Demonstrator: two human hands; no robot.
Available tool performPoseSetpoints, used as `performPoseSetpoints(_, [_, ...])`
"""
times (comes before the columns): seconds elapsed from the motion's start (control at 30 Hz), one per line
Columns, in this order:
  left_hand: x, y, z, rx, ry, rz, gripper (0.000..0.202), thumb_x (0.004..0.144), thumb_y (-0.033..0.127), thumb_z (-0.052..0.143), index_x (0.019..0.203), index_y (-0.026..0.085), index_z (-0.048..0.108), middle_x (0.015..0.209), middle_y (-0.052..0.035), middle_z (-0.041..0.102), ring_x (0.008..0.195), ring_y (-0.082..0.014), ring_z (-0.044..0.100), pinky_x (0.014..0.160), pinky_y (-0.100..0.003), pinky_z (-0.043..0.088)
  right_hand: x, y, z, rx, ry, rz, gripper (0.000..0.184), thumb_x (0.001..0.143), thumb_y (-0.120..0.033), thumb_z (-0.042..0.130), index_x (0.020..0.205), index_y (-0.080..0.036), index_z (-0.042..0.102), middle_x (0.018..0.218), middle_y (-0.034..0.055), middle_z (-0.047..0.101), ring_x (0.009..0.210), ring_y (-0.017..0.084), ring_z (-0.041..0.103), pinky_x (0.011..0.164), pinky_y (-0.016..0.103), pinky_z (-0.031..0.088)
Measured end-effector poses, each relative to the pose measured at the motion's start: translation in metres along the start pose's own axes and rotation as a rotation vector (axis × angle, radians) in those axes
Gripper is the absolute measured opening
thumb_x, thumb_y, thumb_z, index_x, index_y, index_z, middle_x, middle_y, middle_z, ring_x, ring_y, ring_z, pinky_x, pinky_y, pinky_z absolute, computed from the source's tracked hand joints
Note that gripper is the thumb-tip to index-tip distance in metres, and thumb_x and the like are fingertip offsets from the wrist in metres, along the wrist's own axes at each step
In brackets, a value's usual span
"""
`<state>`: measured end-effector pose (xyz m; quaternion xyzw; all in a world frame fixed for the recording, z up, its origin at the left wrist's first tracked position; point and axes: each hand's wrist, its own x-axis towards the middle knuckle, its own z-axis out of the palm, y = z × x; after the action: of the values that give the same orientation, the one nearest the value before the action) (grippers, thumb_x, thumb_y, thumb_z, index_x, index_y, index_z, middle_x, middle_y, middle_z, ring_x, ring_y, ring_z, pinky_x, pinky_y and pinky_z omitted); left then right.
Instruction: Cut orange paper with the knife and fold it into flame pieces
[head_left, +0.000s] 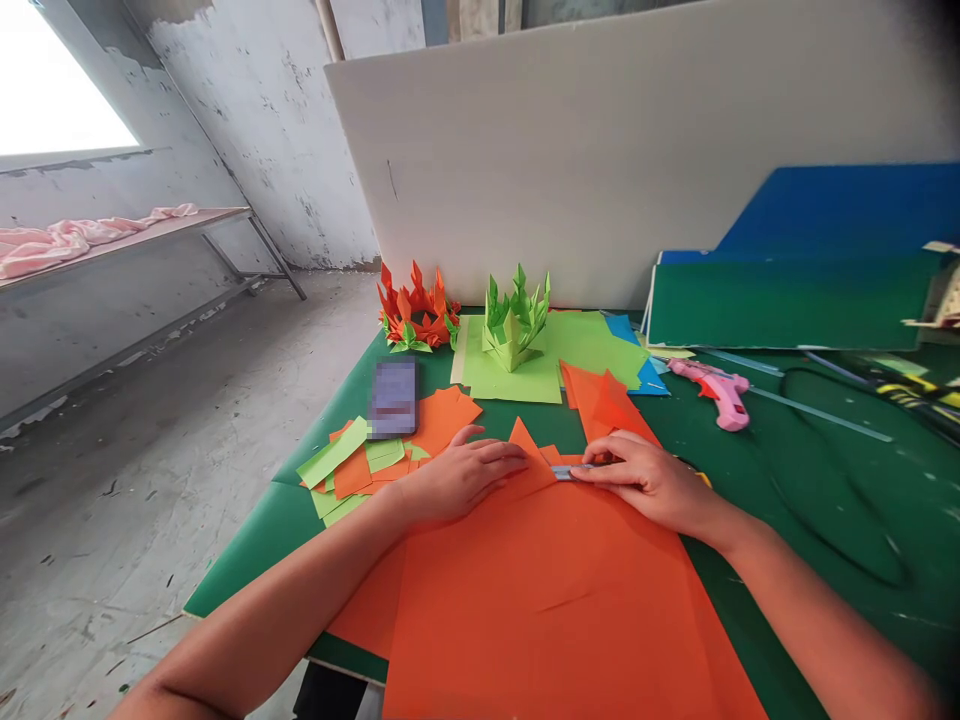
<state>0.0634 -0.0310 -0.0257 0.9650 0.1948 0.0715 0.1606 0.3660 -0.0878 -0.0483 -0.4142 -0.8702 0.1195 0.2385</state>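
A large sheet of orange paper point(525, 600) lies before me on the green table. My left hand point(472, 475) rests flat on its far left part, fingers stretched out, beside a raised pointed corner. Across the paper, my right hand point(637, 475) has its thumb and fingers closed on a slim grey metal strip point(562, 472), whose end points toward my left hand. Most of that strip is hidden, so its kind is unclear. Beyond the right hand stands a folded orange paper piece point(600, 400).
Orange and green paper pieces point(360, 470) lie left, near a phone point(394, 398). Behind stand a red paper crown point(416, 305) and a green one point(514, 320), the latter on green sheets point(592, 345). A pink glue gun point(712, 390), glue sticks point(817, 408) and a dark cable point(817, 550) lie right.
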Motion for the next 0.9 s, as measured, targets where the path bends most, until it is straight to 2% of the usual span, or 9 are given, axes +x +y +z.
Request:
performPoseSetpoints(0.17, [0.0018,-0.0034,-0.0009,-0.017,-0.029,0.034,0.057,0.093,0.005,0.029,0.142,0.029,0.045,0.143,-0.0045,0.053,0.125,-0.0232,0.052,0.112,-0.044,0.022,0.0004,-0.005,0.0006,0.023,0.022,-0.015,0.034,0.098,-0.021,0.048,0.119,-0.037,0.069,0.103,0.0059,0.067,0.095,0.019,0.063,0.074,0.031,0.053])
performPoseSetpoints(0.33, [0.0037,-0.0047,-0.0032,-0.08,-0.022,0.01,0.047,0.101,0.015,0.027,0.138,0.03,0.051,0.139,-0.0022,0.058,0.126,-0.0204,0.052,0.112,-0.04,0.022,0.0001,-0.0047,0.0045,0.05,0.005,-0.011,0.034,0.099,-0.021,0.046,0.12,-0.036,0.069,0.102,0.0066,0.065,0.095,0.02,0.06,0.076,0.033,0.052])
performPoseSetpoints(0.53, [0.0047,-0.0079,-0.003,-0.112,-0.005,0.0,0.04,0.103,0.02,0.029,0.132,0.029,0.056,0.136,-0.0014,0.06,0.122,-0.0181,0.055,0.107,-0.037,0.027,-0.0003,-0.0018,0.0006,0.131,-0.053,-0.043,0.033,0.099,-0.023,0.047,0.122,-0.036,0.068,0.094,0.0064,0.065,0.09,0.019,0.059,0.072,0.033,0.052])
performPoseSetpoints(0.73, [0.005,-0.0084,-0.0016,-0.127,0.002,-0.001,0.04,0.104,0.022,0.028,0.131,0.028,0.056,0.136,-0.0017,0.06,0.12,-0.019,0.057,0.105,-0.037,0.028,-0.0003,-0.0019,-0.003,0.14,-0.084,-0.041,0.031,0.099,-0.026,0.049,0.119,-0.036,0.07,0.095,0.0064,0.066,0.09,0.02,0.059,0.072,0.032,0.051])
performPoseSetpoints(0.9, [0.0055,-0.007,-0.0033,-0.151,-0.001,-0.011,0.041,0.103,0.024,0.028,0.133,0.029,0.056,0.136,-0.003,0.06,0.119,-0.0204,0.057,0.106,-0.038,0.03,0.0013,-0.0067,-0.0023,0.129,-0.051,-0.048,0.03,0.099,-0.028,0.049,0.117,-0.037,0.071,0.093,0.0063,0.067,0.088,0.02,0.061,0.071,0.032,0.052])
